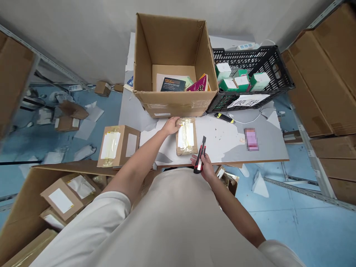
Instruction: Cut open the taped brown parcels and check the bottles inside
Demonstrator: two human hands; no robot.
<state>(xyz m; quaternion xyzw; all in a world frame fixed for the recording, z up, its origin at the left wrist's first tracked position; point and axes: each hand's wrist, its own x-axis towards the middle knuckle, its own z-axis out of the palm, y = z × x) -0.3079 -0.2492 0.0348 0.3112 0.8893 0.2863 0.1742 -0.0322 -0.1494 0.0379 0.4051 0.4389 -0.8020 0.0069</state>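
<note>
A small flat cardboard parcel (187,136) lies on the table in front of me, wrapped in clear tape over a white label. My left hand (171,126) grips its far left corner, fingers closed at the edge. In my right hand (205,166) is a black and red box cutter (200,157), held near the table's front edge with its tip pointing away from me, just right of the parcel. Beyond the parcel stands a large open carton (175,102) with several books (172,84) inside.
A black plastic crate (250,104) holding green and white boxes stands back right. Before it lies a yellow and black cutter (224,118); a pink item (251,139) sits farther right. A taped box (119,145) is at left, above a big carton (20,207) of parcels.
</note>
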